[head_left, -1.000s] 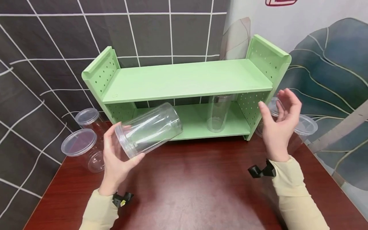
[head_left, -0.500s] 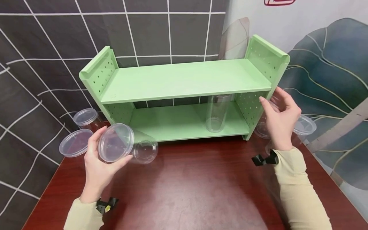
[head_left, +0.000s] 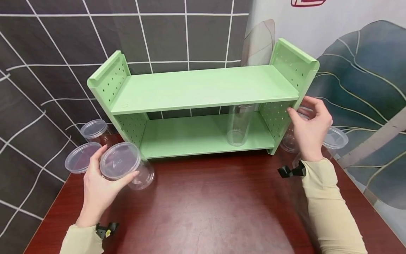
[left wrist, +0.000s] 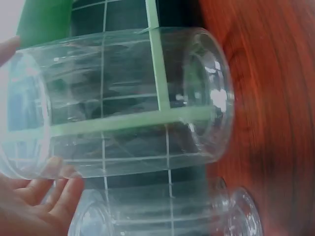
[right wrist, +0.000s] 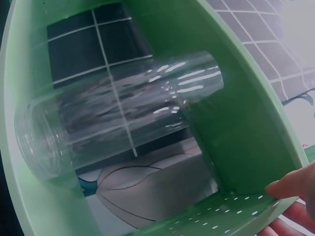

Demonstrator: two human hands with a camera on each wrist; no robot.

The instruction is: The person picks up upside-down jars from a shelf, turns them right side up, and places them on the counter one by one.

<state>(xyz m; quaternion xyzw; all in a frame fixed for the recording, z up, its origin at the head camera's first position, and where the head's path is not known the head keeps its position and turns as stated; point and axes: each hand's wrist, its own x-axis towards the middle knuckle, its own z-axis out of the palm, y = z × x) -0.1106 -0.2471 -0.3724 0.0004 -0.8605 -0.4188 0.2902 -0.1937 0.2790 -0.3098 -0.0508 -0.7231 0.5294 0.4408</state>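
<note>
My left hand (head_left: 98, 194) grips a clear plastic jar (head_left: 144, 176) by its lidded top, thumb and fingers round the rim. The jar leans, its base pointing away to the right, close over the table. In the left wrist view its see-through body (left wrist: 123, 113) lies across the picture. At the right end of the green two-tier shelf (head_left: 203, 88), my right hand (head_left: 312, 130) pinches the perforated side panel (right wrist: 236, 211), thumb inside and fingers outside. A tall clear jar (head_left: 238, 127) stands on the lower tier near that panel.
Two lidded clear jars, a rear one (head_left: 94, 128) and a front one (head_left: 79, 158), stand left of the shelf. More clear jars, one with a visible lid (head_left: 336, 137), stand at the right behind my hand. The red-brown table (head_left: 215, 211) meets a dark gridded wall covering (head_left: 165, 38).
My left hand has carried the jar left and down from in front of the lower tier, turning its lid toward me. My right hand has moved in from apart to grip the shelf's side panel.
</note>
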